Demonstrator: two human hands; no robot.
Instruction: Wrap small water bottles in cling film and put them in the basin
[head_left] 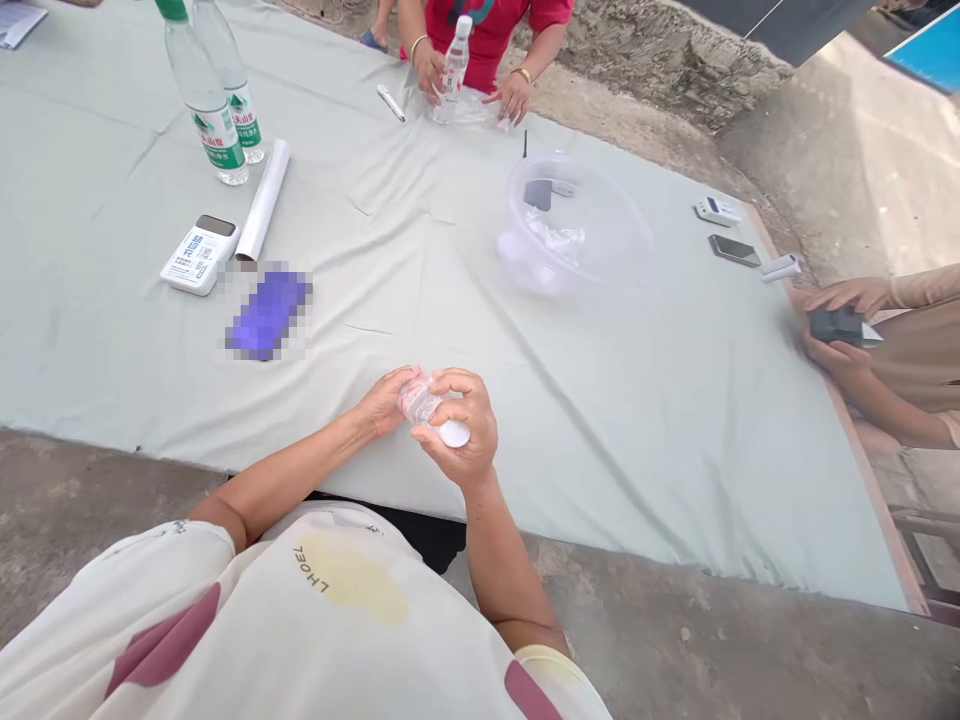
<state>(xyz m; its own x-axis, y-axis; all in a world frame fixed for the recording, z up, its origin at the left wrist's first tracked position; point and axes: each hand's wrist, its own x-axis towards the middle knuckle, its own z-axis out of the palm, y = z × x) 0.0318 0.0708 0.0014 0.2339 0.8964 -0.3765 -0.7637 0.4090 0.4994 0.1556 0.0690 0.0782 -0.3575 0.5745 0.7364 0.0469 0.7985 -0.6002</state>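
Just above the near edge of the table, both my hands are on a small clear plastic bottle [420,402] with a white cap and reddish print. My left hand [390,400] is closed around the bottle's lower part. My right hand [466,425] curls over the upper part beside the white cap [454,433]. The bottle lies tilted, its cap pointing toward me and to the right. My fingers hide part of its sides.
A pale cloth [360,300] covers the table. Two water bottles [214,130], a white roll [264,200], a white device [200,255] and a blurred blue item [268,315] are left. A clear plastic tub [622,240] stands beyond. Across, a person in red [487,40] holds a bottle [456,60].
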